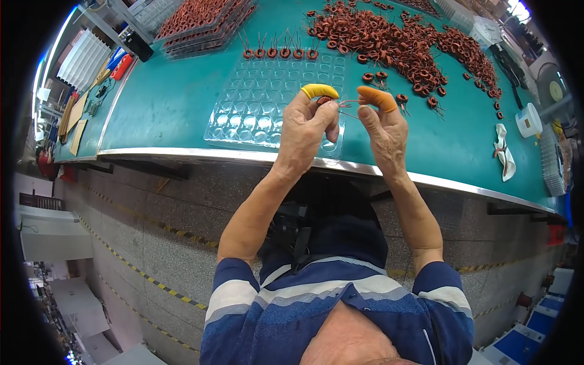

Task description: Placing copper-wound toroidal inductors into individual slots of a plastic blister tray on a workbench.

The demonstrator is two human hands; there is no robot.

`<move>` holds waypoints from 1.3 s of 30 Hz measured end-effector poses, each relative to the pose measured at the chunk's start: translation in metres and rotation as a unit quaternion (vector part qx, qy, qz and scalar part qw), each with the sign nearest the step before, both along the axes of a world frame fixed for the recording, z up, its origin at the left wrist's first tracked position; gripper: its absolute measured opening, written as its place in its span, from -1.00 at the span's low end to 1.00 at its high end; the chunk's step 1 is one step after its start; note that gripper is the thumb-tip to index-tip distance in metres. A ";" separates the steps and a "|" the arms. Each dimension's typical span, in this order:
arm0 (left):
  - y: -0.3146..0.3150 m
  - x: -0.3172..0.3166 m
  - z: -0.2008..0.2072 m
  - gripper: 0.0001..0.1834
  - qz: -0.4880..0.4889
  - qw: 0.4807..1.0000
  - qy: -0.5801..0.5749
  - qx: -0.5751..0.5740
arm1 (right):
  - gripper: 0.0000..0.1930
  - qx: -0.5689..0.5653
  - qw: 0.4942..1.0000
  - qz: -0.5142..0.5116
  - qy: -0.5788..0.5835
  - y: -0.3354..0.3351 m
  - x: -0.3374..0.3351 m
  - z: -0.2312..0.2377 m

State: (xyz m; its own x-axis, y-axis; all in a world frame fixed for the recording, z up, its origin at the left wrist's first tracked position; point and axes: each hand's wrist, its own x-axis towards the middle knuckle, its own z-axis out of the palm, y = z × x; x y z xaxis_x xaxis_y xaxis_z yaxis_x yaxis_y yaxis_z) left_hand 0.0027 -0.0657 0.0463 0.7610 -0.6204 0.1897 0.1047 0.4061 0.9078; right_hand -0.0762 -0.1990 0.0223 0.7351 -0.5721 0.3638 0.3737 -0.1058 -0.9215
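Between the thumb and yellow-capped index finger of my left hand [299, 131] is a copper-wound ring coil [325, 100]. Its thin wire leads point right, toward my right hand [387, 134]. That hand wears an orange finger cot on its index finger; thumb and index finger are apart, close to the lead ends, and I see nothing gripped between them. Under my left hand lies a clear plastic tray [243, 109] with round pockets. Several coils [285, 53] stand in its far row with their leads upward.
A large heap of loose coils [377, 39] covers the far right of the green table [164, 109]. Stacked filled trays [207, 27] stand at the far left. To the right are pliers on a white cloth [504, 152] and a white tub [528, 120]. A metal edge [243, 155] runs along the front.
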 end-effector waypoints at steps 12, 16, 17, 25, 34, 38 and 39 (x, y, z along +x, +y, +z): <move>0.003 -0.003 -0.012 -0.79 -0.015 0.998 0.033 -0.050 | -0.66 0.170 0.983 0.062 -0.014 0.008 0.009 -0.002; 0.010 0.000 -0.009 -0.74 -0.009 0.999 -0.025 -0.025 | -0.57 0.122 0.987 0.104 0.025 0.001 0.002 -0.016; 0.010 0.000 -0.009 -0.73 -0.007 0.998 -0.068 -0.007 | -0.55 0.117 0.982 0.143 0.040 0.002 0.001 -0.015; 0.011 -0.001 -0.011 -0.67 -0.043 0.986 -0.152 0.045 | -0.60 -0.062 0.996 0.033 0.047 0.016 0.000 -0.004; 0.019 -0.002 -0.020 -0.72 0.011 0.993 -0.114 0.040 | -0.64 -0.018 0.994 0.038 0.103 0.006 0.000 0.008; 0.028 0.004 -0.015 -0.67 -0.070 0.997 -0.030 0.032 | -0.60 0.017 0.993 0.084 0.080 0.007 0.004 -0.002; 0.025 0.004 -0.014 -0.59 -0.070 0.994 -0.044 0.065 | -0.60 0.078 0.979 0.162 0.099 0.006 0.003 -0.004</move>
State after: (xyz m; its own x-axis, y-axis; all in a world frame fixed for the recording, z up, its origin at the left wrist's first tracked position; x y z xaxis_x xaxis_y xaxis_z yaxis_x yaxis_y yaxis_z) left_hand 0.0062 -0.0405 0.0327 0.6492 -0.7430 0.1628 0.0698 0.2714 0.9599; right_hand -0.0733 -0.1934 0.0186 0.9344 -0.3343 0.1230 0.1774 0.1373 -0.9745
